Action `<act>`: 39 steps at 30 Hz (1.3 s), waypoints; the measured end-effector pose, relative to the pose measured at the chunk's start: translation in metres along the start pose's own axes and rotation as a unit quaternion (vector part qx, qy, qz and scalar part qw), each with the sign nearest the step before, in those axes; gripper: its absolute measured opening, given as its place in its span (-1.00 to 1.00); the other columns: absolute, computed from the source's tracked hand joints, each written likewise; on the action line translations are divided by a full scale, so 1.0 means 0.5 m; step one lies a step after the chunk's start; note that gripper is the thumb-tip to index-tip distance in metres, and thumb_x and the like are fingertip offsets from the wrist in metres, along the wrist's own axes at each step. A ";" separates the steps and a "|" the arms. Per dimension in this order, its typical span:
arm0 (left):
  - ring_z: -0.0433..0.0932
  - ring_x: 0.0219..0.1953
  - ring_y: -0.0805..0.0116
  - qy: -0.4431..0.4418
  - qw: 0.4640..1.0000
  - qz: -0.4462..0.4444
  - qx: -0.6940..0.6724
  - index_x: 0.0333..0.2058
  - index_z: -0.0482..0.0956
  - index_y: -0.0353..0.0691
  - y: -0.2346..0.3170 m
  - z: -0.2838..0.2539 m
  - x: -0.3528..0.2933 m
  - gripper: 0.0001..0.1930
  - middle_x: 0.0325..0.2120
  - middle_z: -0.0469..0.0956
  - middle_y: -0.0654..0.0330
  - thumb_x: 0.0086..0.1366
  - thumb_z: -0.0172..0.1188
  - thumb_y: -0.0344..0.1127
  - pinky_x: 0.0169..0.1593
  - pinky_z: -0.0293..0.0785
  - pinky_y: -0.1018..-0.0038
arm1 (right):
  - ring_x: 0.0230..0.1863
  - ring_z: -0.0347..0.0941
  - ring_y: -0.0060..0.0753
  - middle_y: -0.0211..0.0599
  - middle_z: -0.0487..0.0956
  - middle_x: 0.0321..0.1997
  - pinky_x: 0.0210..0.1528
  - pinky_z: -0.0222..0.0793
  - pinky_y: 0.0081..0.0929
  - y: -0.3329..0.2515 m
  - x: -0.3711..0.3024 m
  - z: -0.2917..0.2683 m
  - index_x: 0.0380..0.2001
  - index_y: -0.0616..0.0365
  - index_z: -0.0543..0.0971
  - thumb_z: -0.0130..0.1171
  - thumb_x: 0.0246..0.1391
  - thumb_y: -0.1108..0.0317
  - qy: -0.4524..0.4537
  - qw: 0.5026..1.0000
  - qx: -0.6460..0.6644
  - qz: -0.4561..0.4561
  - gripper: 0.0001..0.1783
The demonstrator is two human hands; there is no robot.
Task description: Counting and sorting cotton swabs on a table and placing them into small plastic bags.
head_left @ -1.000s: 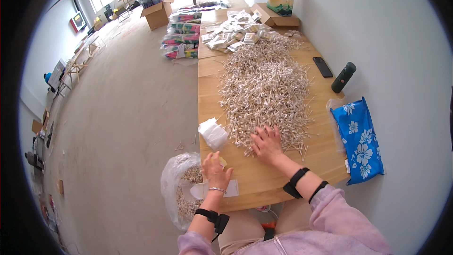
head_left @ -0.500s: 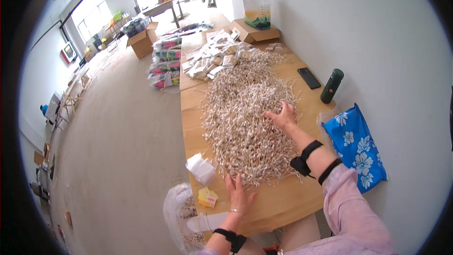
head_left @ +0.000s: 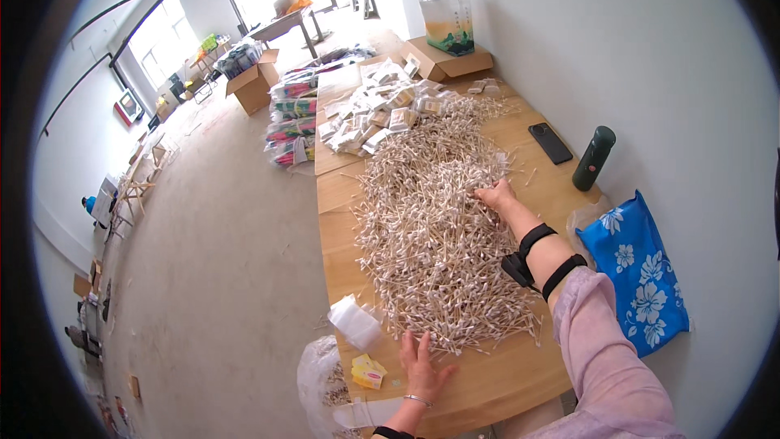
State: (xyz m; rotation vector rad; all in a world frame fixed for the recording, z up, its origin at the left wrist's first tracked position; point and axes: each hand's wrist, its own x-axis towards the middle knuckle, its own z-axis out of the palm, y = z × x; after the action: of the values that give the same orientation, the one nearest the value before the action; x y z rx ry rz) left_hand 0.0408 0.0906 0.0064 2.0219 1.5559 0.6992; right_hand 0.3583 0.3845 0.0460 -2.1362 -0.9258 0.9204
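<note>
A wide heap of cotton swabs [head_left: 439,252], with pale sticks and white tips, covers much of the wooden table [head_left: 337,228]. My right hand [head_left: 497,195] is at the heap's right side, its fingers drawn together with the tips down among the swabs; how many it grips is hidden. My left hand [head_left: 420,370] lies at the near edge of the heap, fingers spread and nothing in them. Beside it are a few small yellow cards [head_left: 368,371] and a stack of white plastic bags [head_left: 355,322].
Packed swab packets [head_left: 382,118] lie piled at the far end, before a cardboard box [head_left: 447,61] bearing a plastic bucket [head_left: 448,24]. Along the right are a phone [head_left: 551,143], a dark green bottle [head_left: 594,158] and a blue flowered bag [head_left: 638,276]. A clear bag [head_left: 318,374] hangs near left.
My right hand has lowered onto the heap and its fingers have closed from a spread pose. My left hand stays spread at the near edge. The whole view has shifted slightly.
</note>
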 end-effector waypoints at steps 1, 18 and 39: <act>0.02 0.28 -0.10 -0.001 1.000 0.005 -0.004 0.20 0.22 -0.11 0.007 0.003 0.008 0.03 0.29 -0.09 -0.10 -0.32 0.57 -0.24 0.28 0.04 0.17 | -0.06 0.46 -0.24 -0.04 0.50 -0.02 -0.05 0.39 -0.39 0.015 0.011 -0.004 0.06 0.29 0.34 0.43 -0.34 0.13 0.057 0.998 0.012 -0.023 -0.14; -0.01 0.30 -0.10 0.031 0.999 0.006 -0.006 0.20 0.20 -0.04 0.004 0.003 0.002 0.01 0.28 -0.02 -0.07 -0.30 0.54 -0.26 0.30 -0.02 0.15 | -0.17 0.45 -0.08 -0.13 0.50 -0.25 -0.11 0.39 -0.23 -0.096 -0.370 -0.064 -0.24 0.12 0.43 0.19 -0.11 0.35 0.017 0.935 -0.131 -0.330 -0.70; 0.05 0.27 -0.10 0.062 0.994 -0.001 -0.085 0.20 0.14 -0.19 -0.004 0.012 -0.004 -0.02 0.23 0.02 -0.12 -0.27 0.48 -0.41 0.30 0.07 0.21 | 0.27 0.01 -0.07 -0.14 0.18 0.25 0.23 -0.04 -0.11 0.136 -0.576 0.074 0.12 -0.17 0.39 0.20 -0.12 0.15 0.084 0.815 -0.288 -0.495 -0.37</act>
State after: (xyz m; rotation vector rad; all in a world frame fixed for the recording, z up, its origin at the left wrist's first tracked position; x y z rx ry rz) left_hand 0.0430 0.0885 0.0005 1.8827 1.5110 0.9395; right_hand 0.2064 0.1294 0.0732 -1.6742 -2.1012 -0.1099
